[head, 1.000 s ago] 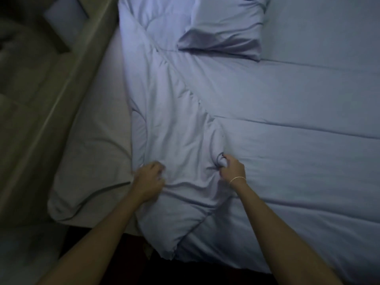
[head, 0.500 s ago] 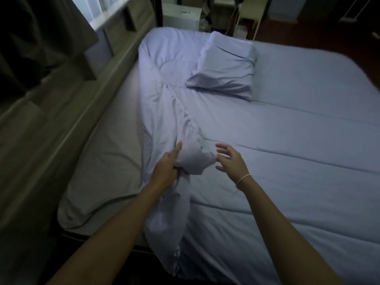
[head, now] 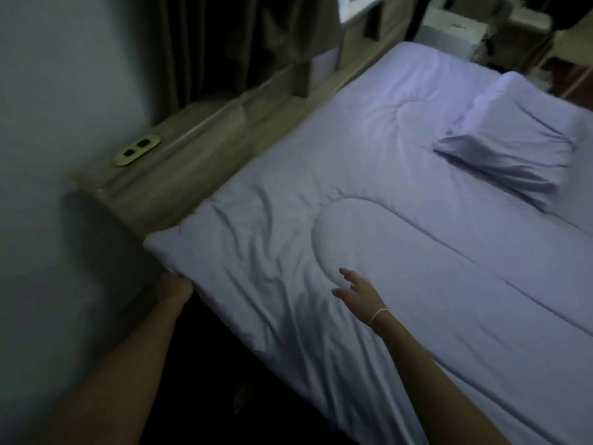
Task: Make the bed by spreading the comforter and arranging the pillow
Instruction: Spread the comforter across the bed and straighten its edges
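A pale lilac quilted comforter [head: 401, 239] now lies spread over the bed, wrinkled near its front-left corner. A matching pillow [head: 519, 146] lies flat at the far right, on top of the comforter. My left hand [head: 175, 289] grips the comforter's front-left corner at the bed's edge, fingers tucked under the fabric. My right hand [head: 356, 292], with a thin bracelet at the wrist, hovers with spread fingers just above the comforter near a curved quilting seam.
A wooden ledge [head: 179, 175] with a brass socket plate [head: 136, 149] runs along the bed's left side below a dark curtain [head: 244, 43]. A wall [head: 48, 123] stands at left. A white appliance [head: 449, 30] and furniture sit beyond the bed's far end.
The bunched comforter strip has been pulled left and now covers the formerly bare mattress. My left hand moved to the front-left corner; my right hand stayed open over the surface.
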Action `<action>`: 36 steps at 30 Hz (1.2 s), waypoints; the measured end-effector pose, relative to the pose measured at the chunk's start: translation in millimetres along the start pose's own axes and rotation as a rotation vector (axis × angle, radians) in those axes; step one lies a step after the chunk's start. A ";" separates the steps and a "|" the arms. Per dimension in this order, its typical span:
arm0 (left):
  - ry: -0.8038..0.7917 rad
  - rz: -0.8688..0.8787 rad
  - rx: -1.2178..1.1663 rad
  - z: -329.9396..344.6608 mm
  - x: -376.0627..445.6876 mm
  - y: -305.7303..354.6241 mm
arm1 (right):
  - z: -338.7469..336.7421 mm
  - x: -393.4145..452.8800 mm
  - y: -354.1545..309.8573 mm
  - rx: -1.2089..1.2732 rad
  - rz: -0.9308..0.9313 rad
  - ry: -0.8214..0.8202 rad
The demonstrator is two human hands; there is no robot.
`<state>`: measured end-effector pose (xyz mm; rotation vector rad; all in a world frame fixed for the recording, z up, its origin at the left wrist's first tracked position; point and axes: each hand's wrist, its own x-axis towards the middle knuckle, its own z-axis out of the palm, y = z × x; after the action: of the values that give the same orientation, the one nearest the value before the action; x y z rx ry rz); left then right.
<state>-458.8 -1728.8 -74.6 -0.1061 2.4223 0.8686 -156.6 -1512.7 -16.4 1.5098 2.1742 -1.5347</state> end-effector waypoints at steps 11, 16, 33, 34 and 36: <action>-0.134 -0.083 -0.220 -13.2 26.7 -51.4 | 112.5 87.3 -76.9 -0.398 -0.179 -0.145; -0.230 -0.285 -0.299 5.3 54.5 -56.6 | 149.1 127.6 -75.3 -0.655 -0.088 -0.287; -0.206 -0.440 -0.344 -4.2 123.5 -74.5 | 145.7 142.7 -82.5 -0.836 -0.099 -0.408; -0.208 -0.442 -0.359 -3.5 123.4 -82.5 | 144.4 143.1 -84.0 -0.817 -0.119 -0.348; -0.214 -0.443 -0.365 -6.8 133.5 -86.5 | 142.5 147.4 -95.4 -0.753 -0.177 -0.188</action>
<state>-552.4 -1786.4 -189.7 -0.6269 1.9122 1.0363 -364.7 -1523.8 -104.2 0.9101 2.3998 -0.6851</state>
